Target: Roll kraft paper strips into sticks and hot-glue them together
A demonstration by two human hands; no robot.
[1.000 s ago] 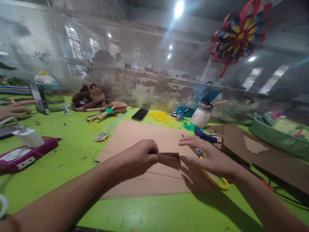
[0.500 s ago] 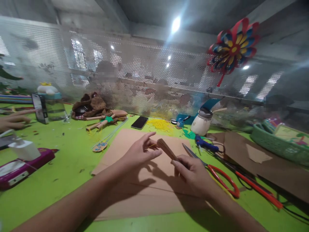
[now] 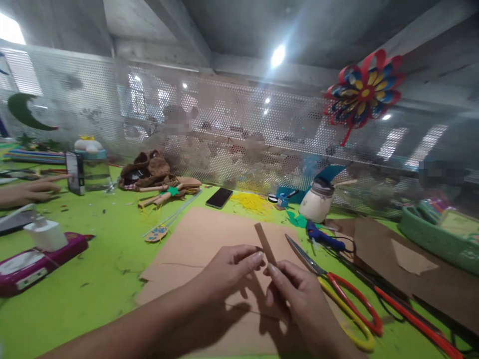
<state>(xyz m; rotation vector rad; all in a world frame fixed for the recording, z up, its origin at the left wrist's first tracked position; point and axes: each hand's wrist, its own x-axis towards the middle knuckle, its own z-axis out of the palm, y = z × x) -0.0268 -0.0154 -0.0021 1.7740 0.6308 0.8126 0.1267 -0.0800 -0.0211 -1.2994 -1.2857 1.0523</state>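
Note:
A narrow brown cardboard strip (image 3: 263, 239) stands nearly upright above a large brown cardboard sheet (image 3: 194, 239). My right hand (image 3: 295, 294) pinches its lower end between thumb and fingers. My left hand (image 3: 230, 269) is closed too, its fingertips pressed against the strip's lower part from the left. Scissors with a red and a yellow handle (image 3: 337, 289) lie on the sheet just right of my right hand.
On the green table (image 3: 93, 269) lie a black phone (image 3: 219, 198), yellow shreds (image 3: 251, 202), a white glue jar (image 3: 317, 202), a blue glue gun (image 3: 324, 237), a magenta box (image 3: 33, 257) and a green basket (image 3: 437, 234). Another person's hand (image 3: 26, 192) rests far left. A mesh screen stands behind.
My right hand left the scissors and took the strip's lower end. The strip went from lying flat to standing nearly upright. The view tilted upward.

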